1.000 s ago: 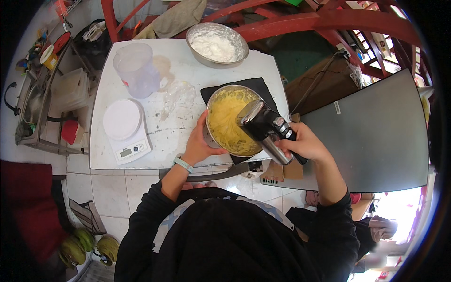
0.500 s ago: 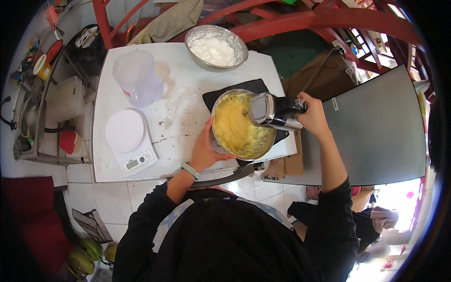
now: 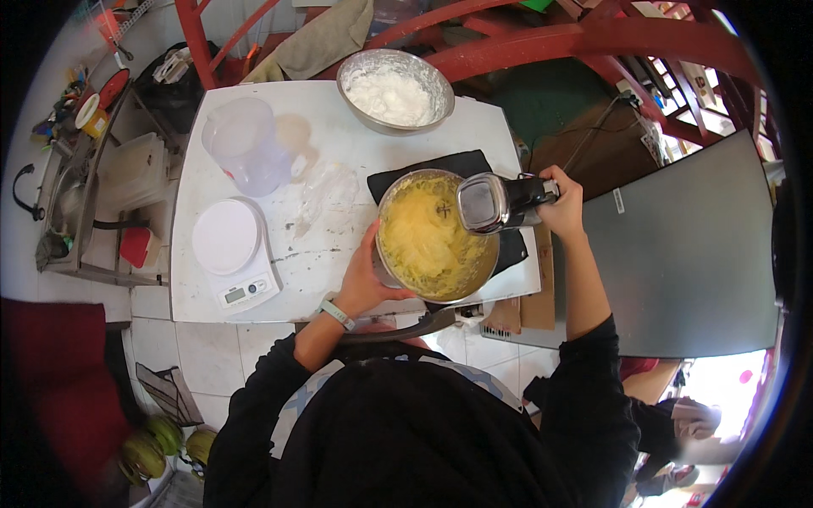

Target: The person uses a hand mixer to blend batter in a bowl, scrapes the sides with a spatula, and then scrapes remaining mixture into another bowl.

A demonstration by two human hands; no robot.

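Observation:
My left hand (image 3: 369,279) grips the side of a steel bowl of yellow batter (image 3: 419,237), which rests on a black mat (image 3: 389,182) on the white table (image 3: 195,300). In my right hand (image 3: 561,207) is the handle of a black-and-silver electric mixer (image 3: 491,201), held over the bowl's right side, its beater partly visible in the batter. Left of the bowl are a white digital scale (image 3: 229,241), a translucent plastic jug (image 3: 241,144) and a crumpled clear wrapper (image 3: 330,190). Behind stands a steel bowl of white cream or powder (image 3: 391,93).
A steel sink unit with containers (image 3: 127,169) stands left. A large grey panel (image 3: 686,245) and cardboard (image 3: 533,313) are right. Red beams (image 3: 525,42) cross behind the table. Another person (image 3: 669,423) appears at lower right; plantains or bananas (image 3: 152,449) lie at lower left.
My right hand has moved upward and turned the mixer from a downward slant to nearly sideways over the bowl. My left hand stays on the bowl.

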